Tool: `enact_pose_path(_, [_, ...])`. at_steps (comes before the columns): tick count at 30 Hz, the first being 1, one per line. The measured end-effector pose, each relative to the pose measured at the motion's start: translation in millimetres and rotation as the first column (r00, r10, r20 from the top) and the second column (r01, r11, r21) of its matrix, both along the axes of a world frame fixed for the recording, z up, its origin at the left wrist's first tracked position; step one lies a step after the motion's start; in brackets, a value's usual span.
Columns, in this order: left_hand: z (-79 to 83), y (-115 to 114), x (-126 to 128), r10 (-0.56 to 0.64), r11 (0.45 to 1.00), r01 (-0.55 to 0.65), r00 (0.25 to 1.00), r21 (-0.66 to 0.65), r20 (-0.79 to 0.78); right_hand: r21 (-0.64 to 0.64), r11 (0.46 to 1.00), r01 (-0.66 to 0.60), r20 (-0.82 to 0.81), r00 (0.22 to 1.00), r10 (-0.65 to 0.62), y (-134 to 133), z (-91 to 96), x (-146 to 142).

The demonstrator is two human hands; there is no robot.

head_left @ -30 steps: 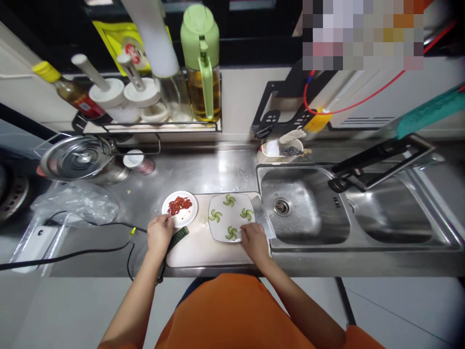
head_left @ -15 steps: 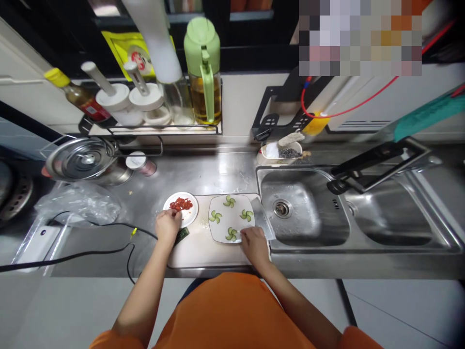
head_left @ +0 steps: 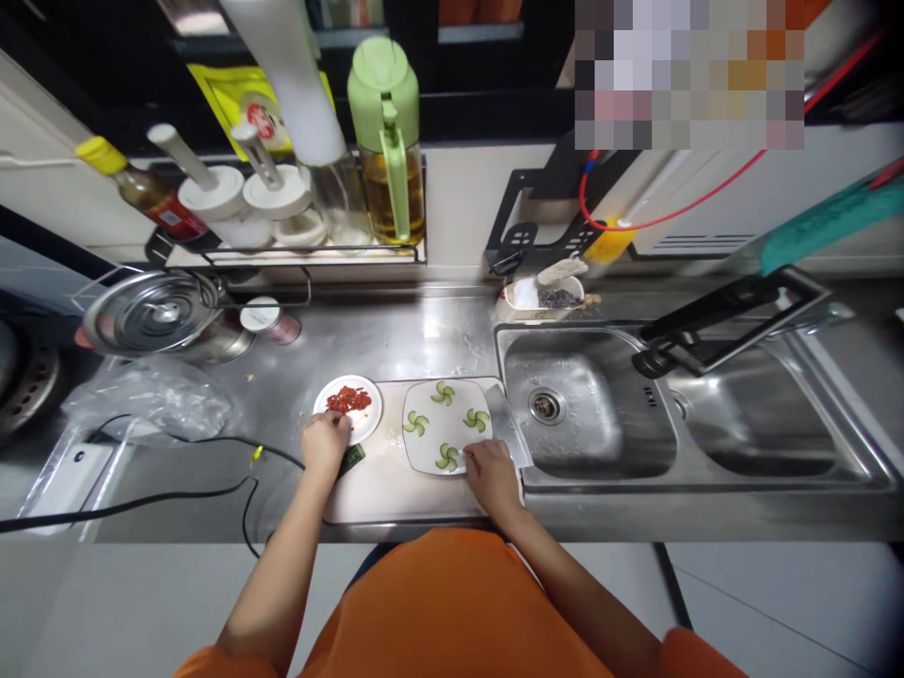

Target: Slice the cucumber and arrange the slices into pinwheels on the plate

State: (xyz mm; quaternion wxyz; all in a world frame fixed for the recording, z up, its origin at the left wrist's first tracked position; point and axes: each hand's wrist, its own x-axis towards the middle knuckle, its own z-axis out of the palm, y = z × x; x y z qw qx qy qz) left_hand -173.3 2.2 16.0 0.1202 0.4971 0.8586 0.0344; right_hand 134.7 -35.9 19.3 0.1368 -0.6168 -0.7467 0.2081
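Observation:
My left hand (head_left: 324,443) rests with curled fingers on the near rim of a small round white plate (head_left: 368,418) that holds chopped red pieces (head_left: 348,398). My right hand (head_left: 491,474) touches the near right corner of a square white plate (head_left: 447,422). Several green pinwheel-shaped cucumber garnishes (head_left: 415,424) lie on that plate. Both plates sit on a pale cutting board (head_left: 395,490). A dark green cucumber piece (head_left: 351,460) lies on the board just right of my left hand.
A double steel sink (head_left: 586,414) with a black faucet (head_left: 727,320) lies to the right. A pot lid (head_left: 148,315), plastic bag (head_left: 148,395) and black cable (head_left: 141,499) lie at the left. Oil and sauce bottles stand on a rack (head_left: 303,250) behind.
My left hand moved up from beside the small plate onto its near rim. The right hand stayed at the square plate's corner.

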Motion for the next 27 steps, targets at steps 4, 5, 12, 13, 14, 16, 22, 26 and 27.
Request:
enact_pose_path(4, [5.8,-6.7,-1.4,0.058,0.998,-0.059,0.995,0.006,0.085,0.006,1.0,-0.008,0.007,1.0,0.008,0.3,0.8,0.3])
enact_pose_path(5, [7.0,-9.2,-2.2,0.065,0.998,-0.067,0.992,0.012,0.103,0.005,1.0,-0.011,0.008,1.0,0.011,0.5,1.0,0.1])
enact_pose_path(12, [14.2,-22.8,-0.1,0.027,0.987,-0.058,0.978,0.147,0.207,-0.024,0.999,-0.027,0.021,0.999,0.027,3.6,2.0,-5.2])
enact_pose_path(13, [15.4,-23.1,4.6,0.005,0.984,-0.046,0.972,0.172,0.234,-0.026,0.999,-0.036,0.017,0.999,0.036,5.0,2.1,-7.1])
enact_pose_path(14, [16.6,-22.9,11.1,-0.024,0.98,-0.029,0.964,0.196,0.263,-0.026,0.999,-0.047,0.013,0.999,0.047,6.8,2.2,-9.4])
enact_pose_path(16, [18.6,-21.5,28.8,-0.103,0.969,0.021,0.94,0.246,0.324,-0.024,0.997,-0.07,0.0,0.998,0.07,11.8,2.6,-15.5])
enact_pose_path(22, [13.7,-13.4,85.8,-0.282,0.938,0.161,0.868,0.306,0.408,-0.016,0.995,-0.101,-0.019,0.995,0.1,30.5,4.6,-39.4])
enact_pose_path(26, [2.6,-10.0,98.4,-0.299,0.939,0.192,0.867,0.286,0.399,-0.04,0.99,-0.137,-0.015,0.991,0.137,38.8,3.7,-49.9])
enact_pose_path(27, [0.1,-9.6,98.9,-0.301,0.938,0.196,0.87,0.285,0.392,-0.048,0.988,-0.147,-0.016,0.989,0.146,40.1,3.1,-51.7])
